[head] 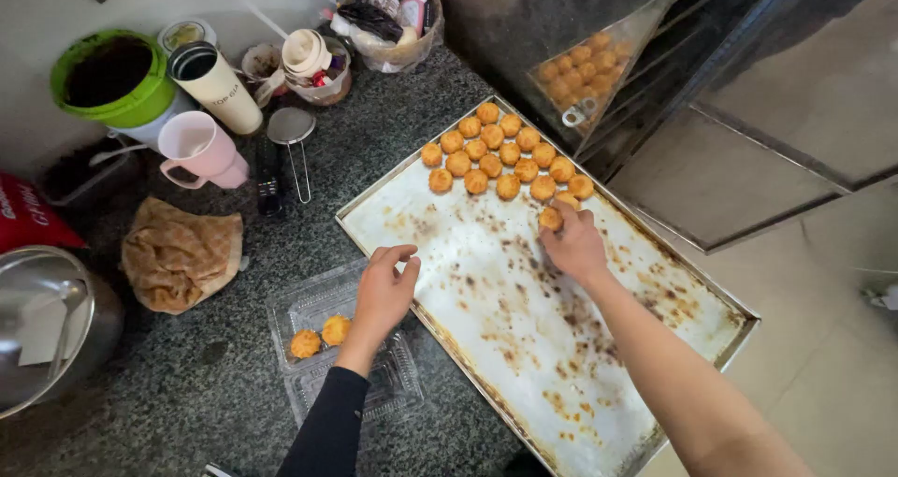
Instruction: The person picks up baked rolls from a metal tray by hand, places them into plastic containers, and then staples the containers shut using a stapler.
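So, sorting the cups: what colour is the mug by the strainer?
Pale pink mug, clearest in the head view.

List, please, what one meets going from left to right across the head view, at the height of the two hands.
Steel pot → crumpled brown paper → clear plastic box holding two golden balls → left hand → bare part of the baking tray → right hand pinching one golden ball.

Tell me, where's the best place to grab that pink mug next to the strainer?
Probably by its handle: the pink mug stands upright with the loop handle pointing toward the camera's lower left, free of neighbours. Come from that side; the tall cup crowds the far side.
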